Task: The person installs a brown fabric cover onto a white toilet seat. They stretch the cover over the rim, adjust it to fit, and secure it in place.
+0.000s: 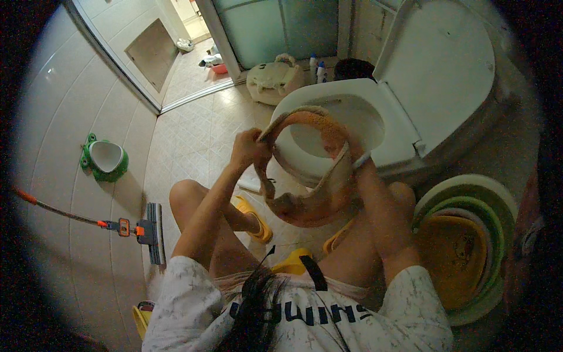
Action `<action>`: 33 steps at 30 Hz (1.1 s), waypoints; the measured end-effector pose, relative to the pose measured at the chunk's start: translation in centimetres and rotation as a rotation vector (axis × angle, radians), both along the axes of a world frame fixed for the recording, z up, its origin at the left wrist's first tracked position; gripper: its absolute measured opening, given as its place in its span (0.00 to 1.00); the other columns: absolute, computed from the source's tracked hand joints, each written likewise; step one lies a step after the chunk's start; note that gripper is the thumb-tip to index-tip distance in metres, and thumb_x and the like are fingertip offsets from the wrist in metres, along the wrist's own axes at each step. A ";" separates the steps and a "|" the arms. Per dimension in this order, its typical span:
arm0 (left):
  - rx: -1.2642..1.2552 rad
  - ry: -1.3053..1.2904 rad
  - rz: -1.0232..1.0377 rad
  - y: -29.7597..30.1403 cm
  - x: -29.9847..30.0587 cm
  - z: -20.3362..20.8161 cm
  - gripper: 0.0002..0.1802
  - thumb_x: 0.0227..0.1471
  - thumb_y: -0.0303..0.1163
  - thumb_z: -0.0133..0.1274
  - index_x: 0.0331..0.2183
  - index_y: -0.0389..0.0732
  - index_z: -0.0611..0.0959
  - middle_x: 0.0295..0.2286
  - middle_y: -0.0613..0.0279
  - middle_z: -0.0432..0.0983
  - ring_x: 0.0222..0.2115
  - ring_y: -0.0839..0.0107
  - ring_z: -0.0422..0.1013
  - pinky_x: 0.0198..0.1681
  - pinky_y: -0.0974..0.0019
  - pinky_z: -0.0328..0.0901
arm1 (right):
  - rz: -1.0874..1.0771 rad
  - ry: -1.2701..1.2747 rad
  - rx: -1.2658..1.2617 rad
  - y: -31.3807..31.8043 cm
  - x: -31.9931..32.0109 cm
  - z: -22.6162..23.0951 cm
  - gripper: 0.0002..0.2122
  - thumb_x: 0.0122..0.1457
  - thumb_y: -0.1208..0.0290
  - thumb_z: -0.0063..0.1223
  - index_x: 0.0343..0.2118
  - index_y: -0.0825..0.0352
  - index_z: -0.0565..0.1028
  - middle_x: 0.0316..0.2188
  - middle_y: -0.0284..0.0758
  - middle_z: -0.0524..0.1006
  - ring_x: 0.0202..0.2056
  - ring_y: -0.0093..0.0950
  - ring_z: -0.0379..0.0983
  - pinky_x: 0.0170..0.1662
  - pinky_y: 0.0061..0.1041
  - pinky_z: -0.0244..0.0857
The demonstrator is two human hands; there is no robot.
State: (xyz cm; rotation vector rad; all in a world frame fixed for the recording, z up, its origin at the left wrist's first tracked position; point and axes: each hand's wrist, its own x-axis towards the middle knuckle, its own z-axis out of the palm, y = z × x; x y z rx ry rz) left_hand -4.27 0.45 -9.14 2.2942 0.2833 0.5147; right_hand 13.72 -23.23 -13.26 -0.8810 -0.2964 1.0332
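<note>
A soft ring-shaped toilet seat cover (305,211), beige and orange-pink, hangs stretched between my two hands above my knees. My left hand (251,148) is closed around its left side. At the opposite side my right hand (340,146) grips the cover, its fingers partly hidden in the fabric and blurred. Just beyond the cover stands the white toilet (319,89), with its lid (448,76) raised to the right. Part of the ring overlaps the bowl in view; whether it touches the rim I cannot tell.
Nested basins (487,186) stand to my right. On the left wall hangs a green frog-shaped child's urinal (107,157), with a squeegee mop (154,233) below. A pale padded item (275,82), bottles (321,73) and a black bin (354,69) sit behind the toilet. I wear yellow slippers (258,222).
</note>
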 end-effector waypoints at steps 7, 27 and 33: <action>-0.788 0.070 0.193 0.1 -3.2 -5.0 0.15 0.43 0.34 0.46 0.30 0.33 0.76 0.24 0.61 0.73 0.23 0.71 0.67 0.28 0.69 0.63 | 0.028 0.103 0.177 -0.5 0.7 0.5 0.10 0.52 0.68 0.36 0.26 0.69 0.68 0.19 0.32 0.68 0.18 0.22 0.63 0.20 0.21 0.57; -2.264 -0.108 -0.875 0.6 -4.5 1.9 0.21 0.55 0.41 0.30 0.37 0.32 0.70 0.16 0.57 0.66 0.03 0.82 0.55 0.14 0.79 0.60 | -0.548 -0.926 -0.323 -0.8 0.8 2.6 0.13 0.46 0.78 0.45 0.38 0.68 0.70 0.30 0.35 0.74 0.34 0.28 0.70 0.40 0.24 0.64; -2.103 -0.132 -0.735 2.2 -5.5 2.4 0.18 0.52 0.42 0.41 0.37 0.36 0.71 0.14 0.59 0.66 0.03 0.81 0.52 0.08 0.79 0.54 | -0.492 -0.016 0.216 -0.3 -3.4 9.8 0.11 0.50 0.69 0.45 0.36 0.67 0.71 0.29 0.34 0.73 0.35 0.27 0.69 0.39 0.22 0.63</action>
